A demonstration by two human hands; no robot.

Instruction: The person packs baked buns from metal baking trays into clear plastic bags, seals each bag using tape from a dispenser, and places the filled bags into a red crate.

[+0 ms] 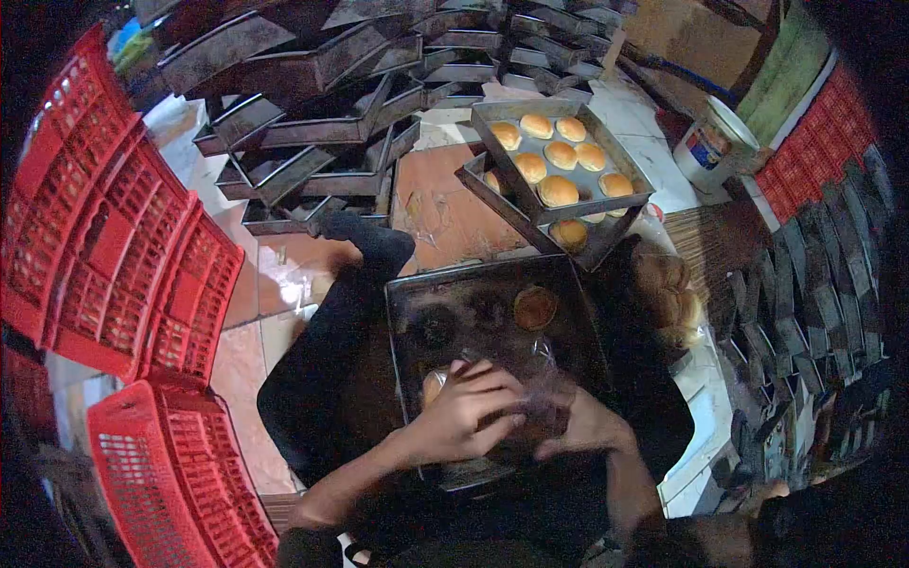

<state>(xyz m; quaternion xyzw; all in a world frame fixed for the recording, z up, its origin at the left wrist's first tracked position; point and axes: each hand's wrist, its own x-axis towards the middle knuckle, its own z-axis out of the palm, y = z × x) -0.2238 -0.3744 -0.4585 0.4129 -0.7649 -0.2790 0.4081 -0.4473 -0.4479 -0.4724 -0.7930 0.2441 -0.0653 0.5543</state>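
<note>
My left hand [473, 409] is over the near part of a dark metal baking tray [402, 331] on my lap. Its fingers are curved and apart, and I see nothing held in them. A clear plastic bag [543, 364] shows beside my right hand [579, 418], whose fingers close on it, somewhat blurred. The two hands are close together; what lies between them is hard to make out. One browned bun [535, 308] sits in the tray's far right part. Another bun [434, 386] peeks out left of my left hand, partly hidden by it.
Ahead, a tray of buns [620, 161] rests crosswise on another bun tray [530, 227]. Empty metal trays [322, 123] are stacked behind, more trays [805, 312] at right. Red plastic crates [142, 237] stand left. A white bucket [715, 142] is at back right.
</note>
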